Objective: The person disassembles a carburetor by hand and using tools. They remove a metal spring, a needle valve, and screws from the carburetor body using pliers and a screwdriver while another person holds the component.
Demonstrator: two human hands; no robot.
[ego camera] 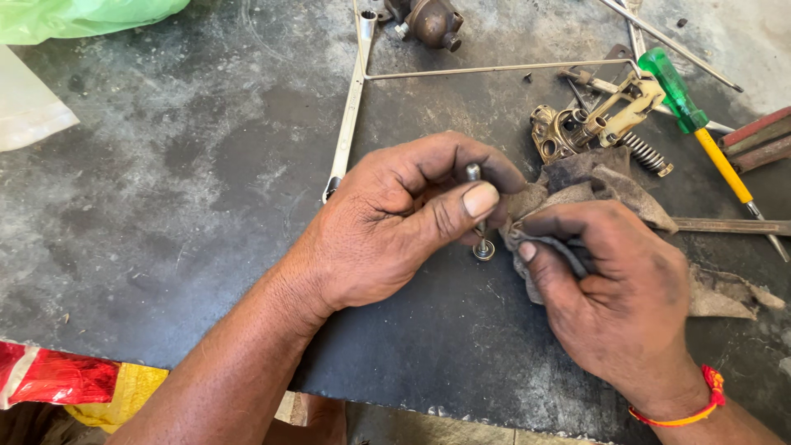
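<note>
My left hand (395, 227) pinches a small metal bolt (479, 216) upright between thumb and fingers, its washer-like end near the dark worktop. My right hand (614, 288) grips a dirty grey-brown rag (601, 185) and presses a fold of it against the bolt's shaft. A red and orange thread band circles my right wrist. Part of the bolt is hidden behind my left thumb.
A brass mechanical part (589, 124) with a spring (647, 154) lies behind the rag. A green-and-yellow screwdriver (700, 132), a long spanner (350, 107), thin metal rods (494, 69), a round brown fitting (430, 21) and a green plastic bag (74, 16) lie around the worktop (165, 206).
</note>
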